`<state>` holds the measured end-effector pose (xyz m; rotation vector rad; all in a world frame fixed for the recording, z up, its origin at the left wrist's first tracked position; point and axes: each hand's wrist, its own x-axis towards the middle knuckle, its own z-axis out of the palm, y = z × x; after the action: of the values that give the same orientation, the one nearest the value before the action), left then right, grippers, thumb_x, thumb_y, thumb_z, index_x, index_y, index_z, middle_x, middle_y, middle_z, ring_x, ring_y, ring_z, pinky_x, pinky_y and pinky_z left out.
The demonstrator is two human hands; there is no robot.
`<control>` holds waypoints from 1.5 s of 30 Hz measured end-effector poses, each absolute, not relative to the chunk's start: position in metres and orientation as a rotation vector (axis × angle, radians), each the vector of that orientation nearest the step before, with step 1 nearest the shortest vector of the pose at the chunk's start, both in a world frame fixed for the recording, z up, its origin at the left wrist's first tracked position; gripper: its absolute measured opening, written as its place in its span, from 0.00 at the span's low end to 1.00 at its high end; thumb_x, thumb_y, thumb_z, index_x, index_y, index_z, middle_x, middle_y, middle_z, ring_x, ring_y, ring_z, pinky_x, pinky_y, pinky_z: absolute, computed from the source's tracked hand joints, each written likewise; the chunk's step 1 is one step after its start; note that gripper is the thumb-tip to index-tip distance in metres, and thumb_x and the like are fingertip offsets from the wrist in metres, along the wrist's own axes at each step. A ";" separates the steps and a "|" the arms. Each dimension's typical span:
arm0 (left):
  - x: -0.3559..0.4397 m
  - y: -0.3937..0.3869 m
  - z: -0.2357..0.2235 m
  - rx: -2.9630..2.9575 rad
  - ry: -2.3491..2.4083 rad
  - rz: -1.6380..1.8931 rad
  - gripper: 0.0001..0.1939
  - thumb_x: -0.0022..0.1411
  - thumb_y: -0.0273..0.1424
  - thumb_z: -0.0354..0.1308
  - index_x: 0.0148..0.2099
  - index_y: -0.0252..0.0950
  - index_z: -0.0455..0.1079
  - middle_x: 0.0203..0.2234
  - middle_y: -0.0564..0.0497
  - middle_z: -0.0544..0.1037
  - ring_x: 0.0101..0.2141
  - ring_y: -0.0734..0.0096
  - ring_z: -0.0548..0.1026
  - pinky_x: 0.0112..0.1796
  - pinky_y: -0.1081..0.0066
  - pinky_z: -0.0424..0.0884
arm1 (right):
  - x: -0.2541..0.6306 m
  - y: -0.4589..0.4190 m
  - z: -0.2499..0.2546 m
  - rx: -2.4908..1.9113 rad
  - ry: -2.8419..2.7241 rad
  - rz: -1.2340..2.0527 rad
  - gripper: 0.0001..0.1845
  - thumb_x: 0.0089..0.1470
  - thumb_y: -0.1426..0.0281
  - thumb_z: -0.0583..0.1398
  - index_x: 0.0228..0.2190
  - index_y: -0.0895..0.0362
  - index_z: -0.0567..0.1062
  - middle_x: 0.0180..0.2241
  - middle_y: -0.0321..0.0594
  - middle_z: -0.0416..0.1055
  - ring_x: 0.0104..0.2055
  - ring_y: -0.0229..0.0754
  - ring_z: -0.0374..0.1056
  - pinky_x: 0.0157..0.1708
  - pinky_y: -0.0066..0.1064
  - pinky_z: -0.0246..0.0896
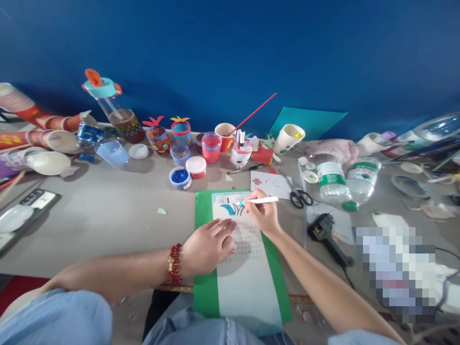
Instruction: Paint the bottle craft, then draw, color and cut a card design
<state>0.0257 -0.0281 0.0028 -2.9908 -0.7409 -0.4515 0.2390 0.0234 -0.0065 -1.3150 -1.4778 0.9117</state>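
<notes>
My right hand [263,211] is closed around a white marker [264,200] with a blue tip end. Its tip meets a white paper [240,282] near a drawn shape [227,209] that is partly coloured blue and partly black outline. My left hand [210,245] lies flat on the paper just below the drawing, fingers stretched out, holding nothing. A red bead bracelet [175,263] circles the left wrist. Under the paper lies a green sheet [278,278], which juts over the table's front edge.
Behind the paper stand an open blue paint jar [180,178], a red paint jar [212,147] and several cups. Scissors [301,197], a glue gun [328,237] and plastic bottles [332,179] lie to the right. Stacked paper cups [32,139] and a drink bottle [120,112] are left.
</notes>
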 end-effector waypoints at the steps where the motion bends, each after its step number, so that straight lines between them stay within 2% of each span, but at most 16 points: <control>1: 0.026 -0.028 0.003 -2.989 -0.738 -0.457 0.13 0.70 0.34 0.52 0.43 0.30 0.71 0.56 0.36 0.72 0.57 0.53 0.69 0.55 0.56 0.68 | 0.239 0.023 -0.006 -1.317 -1.482 0.910 0.08 0.52 0.73 0.59 0.23 0.55 0.67 0.19 0.30 0.65 0.19 0.33 0.57 0.19 0.25 0.49; 10: 0.026 -0.028 0.005 -3.000 -0.743 -0.483 0.12 0.69 0.34 0.54 0.42 0.29 0.71 0.56 0.35 0.72 0.57 0.53 0.69 0.55 0.56 0.68 | 0.241 0.022 -0.005 -1.278 -1.494 0.903 0.09 0.51 0.74 0.58 0.21 0.55 0.67 0.18 0.30 0.63 0.19 0.33 0.56 0.19 0.26 0.48; 15: 0.026 -0.028 0.003 -2.985 -0.743 -0.507 0.12 0.69 0.34 0.53 0.43 0.29 0.71 0.55 0.35 0.72 0.56 0.53 0.70 0.55 0.56 0.68 | 0.240 0.022 -0.007 -1.301 -1.483 0.900 0.08 0.52 0.72 0.59 0.23 0.55 0.67 0.19 0.31 0.65 0.20 0.34 0.59 0.19 0.25 0.50; 21: 0.026 -0.028 0.004 -2.994 -0.739 -0.456 0.13 0.69 0.34 0.53 0.43 0.29 0.71 0.56 0.35 0.72 0.57 0.53 0.69 0.55 0.56 0.68 | 0.241 0.022 -0.006 -1.270 -1.483 0.909 0.09 0.51 0.74 0.58 0.21 0.55 0.66 0.18 0.30 0.63 0.19 0.33 0.55 0.19 0.26 0.48; 26: 0.027 -0.028 0.007 -2.988 -0.737 -0.463 0.13 0.70 0.34 0.53 0.43 0.29 0.72 0.55 0.34 0.72 0.56 0.53 0.70 0.55 0.56 0.68 | 0.240 0.023 -0.005 -1.299 -1.483 0.910 0.08 0.51 0.73 0.58 0.22 0.55 0.67 0.19 0.30 0.64 0.20 0.34 0.58 0.20 0.26 0.49; 31: 0.027 -0.028 0.007 -2.984 -0.738 -0.466 0.13 0.70 0.34 0.52 0.43 0.29 0.72 0.55 0.35 0.72 0.56 0.53 0.70 0.55 0.57 0.69 | 0.240 0.022 -0.004 -1.262 -1.480 0.921 0.09 0.50 0.75 0.57 0.20 0.55 0.66 0.18 0.30 0.62 0.19 0.33 0.54 0.19 0.26 0.47; 35: 0.026 -0.028 0.005 -3.003 -0.750 -0.451 0.12 0.69 0.34 0.53 0.43 0.29 0.72 0.56 0.35 0.71 0.57 0.53 0.69 0.56 0.56 0.68 | 0.240 0.022 -0.003 -1.300 -1.469 0.912 0.08 0.51 0.73 0.58 0.22 0.55 0.67 0.19 0.31 0.64 0.20 0.34 0.58 0.20 0.26 0.49; 40: 0.026 -0.028 0.004 -3.013 -0.750 -0.446 0.12 0.69 0.34 0.53 0.43 0.29 0.71 0.56 0.35 0.71 0.58 0.53 0.68 0.56 0.56 0.67 | 0.240 0.022 -0.004 -1.266 -1.491 0.920 0.09 0.50 0.74 0.57 0.20 0.55 0.65 0.18 0.30 0.62 0.19 0.34 0.55 0.19 0.26 0.47; 45: 0.026 -0.029 0.005 -3.007 -0.753 -0.448 0.12 0.69 0.34 0.53 0.44 0.29 0.72 0.56 0.35 0.72 0.57 0.53 0.69 0.56 0.56 0.68 | 0.240 0.021 -0.005 -1.310 -1.486 0.904 0.08 0.51 0.73 0.58 0.22 0.55 0.67 0.19 0.31 0.64 0.20 0.34 0.57 0.20 0.26 0.48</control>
<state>0.0262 -0.0285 0.0047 -3.0073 -0.7528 -0.4480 0.2404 0.0213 -0.0046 -1.3097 -1.4859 0.9045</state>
